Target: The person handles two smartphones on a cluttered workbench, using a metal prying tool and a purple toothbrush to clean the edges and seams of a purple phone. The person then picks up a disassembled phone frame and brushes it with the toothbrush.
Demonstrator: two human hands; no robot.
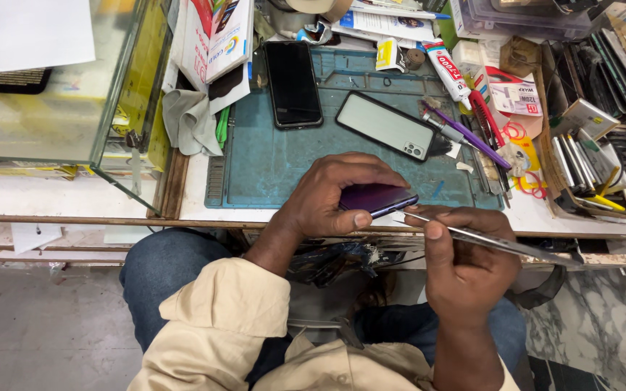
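Right hand (465,268) pinches metal tweezers (487,240) at the purple phone (377,198); left hand (327,195) grips its slick, likely fragile edges.

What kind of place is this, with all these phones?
Probably a phone repair bench. The left hand holds a purple phone, the right hand works metal tweezers at its edge, and two more phones lie on a teal work mat.
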